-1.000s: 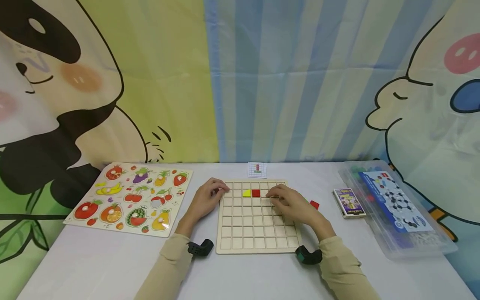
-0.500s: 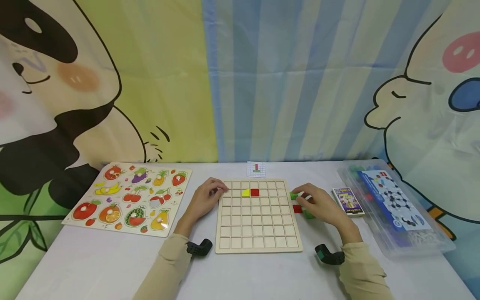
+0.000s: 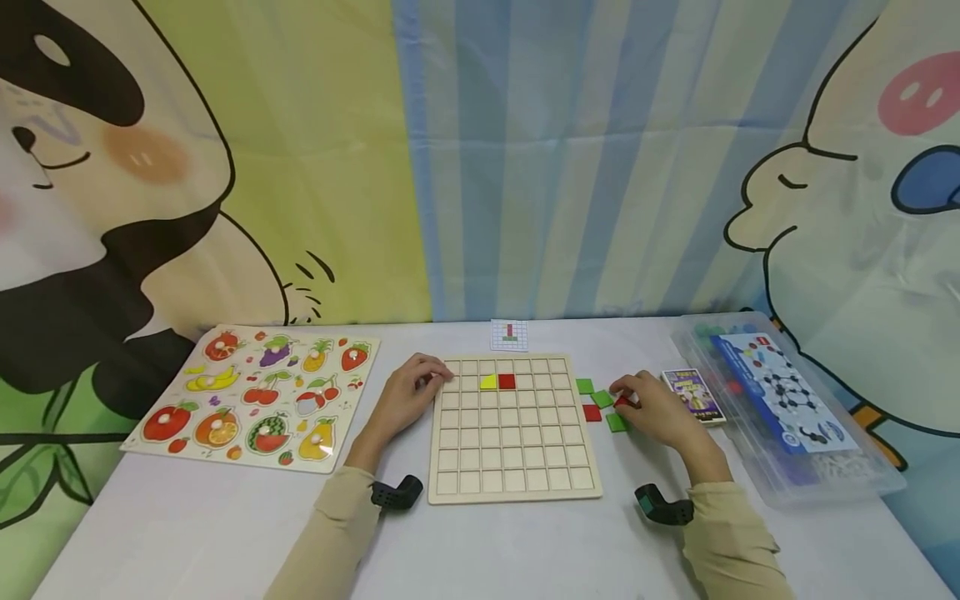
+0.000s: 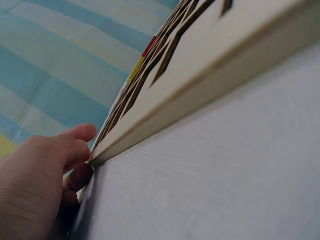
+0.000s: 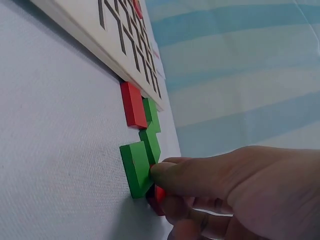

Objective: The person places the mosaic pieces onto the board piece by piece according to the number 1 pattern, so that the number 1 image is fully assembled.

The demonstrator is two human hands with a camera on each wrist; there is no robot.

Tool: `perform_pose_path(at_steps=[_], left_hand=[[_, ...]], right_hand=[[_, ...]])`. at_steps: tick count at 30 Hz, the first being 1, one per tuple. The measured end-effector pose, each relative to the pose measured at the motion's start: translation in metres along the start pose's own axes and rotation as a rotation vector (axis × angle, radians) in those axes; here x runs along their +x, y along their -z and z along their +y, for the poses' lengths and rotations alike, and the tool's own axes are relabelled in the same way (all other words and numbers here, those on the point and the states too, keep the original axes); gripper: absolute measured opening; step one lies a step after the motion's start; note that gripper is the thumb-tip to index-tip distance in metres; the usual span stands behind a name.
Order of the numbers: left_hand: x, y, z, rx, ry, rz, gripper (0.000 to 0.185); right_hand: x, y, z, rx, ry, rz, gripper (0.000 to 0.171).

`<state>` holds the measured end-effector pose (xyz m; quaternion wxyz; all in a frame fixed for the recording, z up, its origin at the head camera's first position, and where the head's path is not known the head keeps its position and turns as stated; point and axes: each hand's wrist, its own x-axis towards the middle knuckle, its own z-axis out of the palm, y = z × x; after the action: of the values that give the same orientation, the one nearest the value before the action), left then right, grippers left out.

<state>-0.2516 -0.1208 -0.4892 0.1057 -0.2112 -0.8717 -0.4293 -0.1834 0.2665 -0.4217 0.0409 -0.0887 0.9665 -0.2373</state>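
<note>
A wooden grid board [image 3: 516,458] lies flat on the table, with a yellow piece [image 3: 489,382] and a red square tile [image 3: 507,382] side by side in its upper rows. My left hand [image 3: 405,396] holds the board's far left corner, thumb and fingers at the edge. To the right of the board, my right hand [image 3: 657,410] pinches another red tile [image 5: 159,195], partly hidden by the fingers. Around it lie a red tile [image 3: 592,412] by the board's edge and green tiles, one [image 3: 584,386] at the back and one [image 3: 617,422] close by the fingertips.
Behind the board lies a small pattern card [image 3: 509,336] with red and green squares. A fruit puzzle board [image 3: 255,400] is on the left. At right are a small purple card box [image 3: 693,395] and a clear plastic case [image 3: 802,479] with a blue booklet [image 3: 780,392].
My right hand has left the board and moved right to the loose tiles, now pinching a red one. The tiles it covered are exposed. The left hand stays at the board's corner.
</note>
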Motion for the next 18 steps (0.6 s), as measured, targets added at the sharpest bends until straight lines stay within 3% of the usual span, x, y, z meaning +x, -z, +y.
perform_pose_path(at_steps=[11, 18], left_hand=[[0.0003, 0.0000, 0.0012, -0.009, 0.003, -0.009, 0.014], [0.0000, 0.0006, 0.0013, -0.016, -0.001, -0.002, 0.015]], right_hand=[[-0.0003, -0.0016, -0.0013, -0.022, -0.042, -0.011, 0.011], [0.0001, -0.0027, -0.0039, -0.023, -0.017, 0.006, 0.012]])
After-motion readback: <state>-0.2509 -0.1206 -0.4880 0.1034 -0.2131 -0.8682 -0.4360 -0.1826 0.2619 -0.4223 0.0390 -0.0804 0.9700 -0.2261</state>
